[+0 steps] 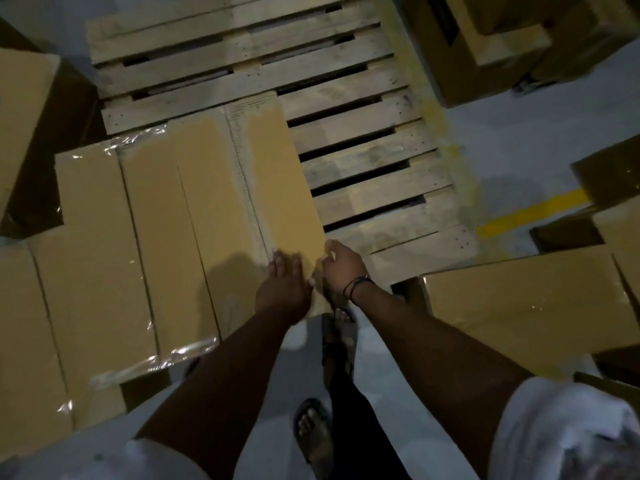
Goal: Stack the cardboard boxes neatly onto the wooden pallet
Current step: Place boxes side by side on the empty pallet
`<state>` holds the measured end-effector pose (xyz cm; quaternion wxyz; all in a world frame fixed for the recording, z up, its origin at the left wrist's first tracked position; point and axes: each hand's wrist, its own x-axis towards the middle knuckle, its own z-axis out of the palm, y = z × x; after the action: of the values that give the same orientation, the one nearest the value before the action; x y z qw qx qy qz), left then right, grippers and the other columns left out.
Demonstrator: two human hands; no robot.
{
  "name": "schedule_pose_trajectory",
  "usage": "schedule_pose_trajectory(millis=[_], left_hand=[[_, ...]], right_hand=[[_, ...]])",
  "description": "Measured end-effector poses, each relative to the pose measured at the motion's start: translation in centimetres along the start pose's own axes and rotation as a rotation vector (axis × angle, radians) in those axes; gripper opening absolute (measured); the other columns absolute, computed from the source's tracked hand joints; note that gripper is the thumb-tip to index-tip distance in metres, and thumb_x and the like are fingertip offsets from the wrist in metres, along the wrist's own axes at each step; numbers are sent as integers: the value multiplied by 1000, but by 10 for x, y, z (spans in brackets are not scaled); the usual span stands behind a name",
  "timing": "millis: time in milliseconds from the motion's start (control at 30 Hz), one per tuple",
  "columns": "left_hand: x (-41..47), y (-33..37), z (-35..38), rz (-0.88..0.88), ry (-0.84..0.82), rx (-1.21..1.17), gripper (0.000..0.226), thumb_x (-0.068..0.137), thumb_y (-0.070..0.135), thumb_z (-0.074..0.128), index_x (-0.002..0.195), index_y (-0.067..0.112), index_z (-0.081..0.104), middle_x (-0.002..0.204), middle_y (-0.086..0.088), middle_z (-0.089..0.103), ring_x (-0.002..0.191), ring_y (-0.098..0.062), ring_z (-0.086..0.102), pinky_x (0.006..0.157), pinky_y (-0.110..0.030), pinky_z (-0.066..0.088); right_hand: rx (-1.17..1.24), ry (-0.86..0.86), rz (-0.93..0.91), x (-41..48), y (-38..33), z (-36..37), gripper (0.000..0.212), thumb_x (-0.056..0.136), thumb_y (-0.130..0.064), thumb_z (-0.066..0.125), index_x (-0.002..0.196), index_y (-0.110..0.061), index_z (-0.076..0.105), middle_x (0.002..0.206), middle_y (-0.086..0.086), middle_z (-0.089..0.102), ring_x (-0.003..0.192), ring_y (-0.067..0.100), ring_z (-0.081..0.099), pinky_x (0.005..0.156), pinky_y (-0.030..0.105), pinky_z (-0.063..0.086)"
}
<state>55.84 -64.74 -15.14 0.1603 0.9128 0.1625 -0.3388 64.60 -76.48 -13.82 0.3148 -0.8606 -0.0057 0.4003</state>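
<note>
- I see the long cardboard box [270, 168] lying on the left part of the wooden pallet [363, 140], its near end at the pallet's near edge.
- The left hand [285, 285] rests flat on that end, fingers [282, 263] straight.
- The right hand [341, 263] holds the near right corner of the box, fingers curled on it.
- Film-wrapped boxes [104, 237] lie against its left side.
</note>
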Motion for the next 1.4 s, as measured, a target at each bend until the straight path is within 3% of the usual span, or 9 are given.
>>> schedule_pose_trajectory(millis=[133, 300, 500, 667, 867, 1067, 1300, 1400], left_hand=[[-44, -8, 0, 70, 102, 14, 64, 110, 48, 28, 165, 23, 8, 172, -14, 1, 147, -36, 37, 99, -47, 49], [-97, -9, 6, 65, 161, 68, 66, 109, 49, 31, 165, 22, 9, 171, -16, 7, 139, -41, 48, 95, -46, 52], [-114, 44, 13, 191, 124, 50, 71, 108, 50, 36, 165, 22, 6, 172, -14, -3, 147, -38, 37, 108, -44, 44], [-109, 115, 54, 358, 167, 168, 74, 105, 54, 39, 163, 14, 17, 169, -22, 14, 155, -40, 15, 125, -49, 23], [-103, 199, 111, 468, 19, 250, 75, 105, 57, 36, 165, 18, 11, 171, -16, 3, 158, -36, -2, 127, -49, 9], [-74, 285, 144, 507, -62, 314, 78, 104, 58, 40, 165, 22, 7, 171, -15, -1, 157, -39, -5, 127, -51, 9], [-11, 394, 168, 519, -139, 425, 86, 101, 64, 42, 164, 21, 3, 171, -14, 1, 156, -41, -8, 127, -54, 10], [31, 446, 177, 578, -139, 466, 92, 99, 64, 49, 164, 20, 1, 172, -13, 0, 157, -41, -6, 127, -52, 12]], right_hand=[[-14, 35, -74, -50, 11, -1, 53, 104, -21, 49, 155, -12, 37, 155, 11, 46, 137, 32, 47, 109, 33, 40], [-38, 51, -79, -105, 42, -19, 58, 105, -22, 50, 159, -12, 30, 161, 9, 36, 147, 29, 36, 119, 37, 34], [47, 176, 13, -154, 107, -56, 59, 102, -25, 56, 156, -9, 36, 158, 11, 42, 142, 30, 42, 117, 40, 36], [182, 341, 193, -173, 183, -82, 57, 99, -23, 60, 152, -9, 42, 151, 15, 50, 137, 34, 47, 109, 35, 39], [327, 450, 376, -182, 279, -97, 71, 98, -26, 64, 156, -3, 31, 160, 16, 35, 146, 30, 36, 114, 29, 28], [409, 443, 448, -164, 371, -135, 84, 96, -36, 68, 160, -7, 22, 164, 13, 25, 150, 32, 26, 120, 42, 28], [466, 467, 516, -119, 462, -183, 95, 94, -48, 66, 162, -13, 8, 167, 11, 13, 151, 35, 23, 117, 48, 34], [472, 475, 554, -94, 490, -197, 98, 94, -49, 65, 163, -14, 4, 169, 10, 3, 153, 35, 16, 119, 50, 30]])
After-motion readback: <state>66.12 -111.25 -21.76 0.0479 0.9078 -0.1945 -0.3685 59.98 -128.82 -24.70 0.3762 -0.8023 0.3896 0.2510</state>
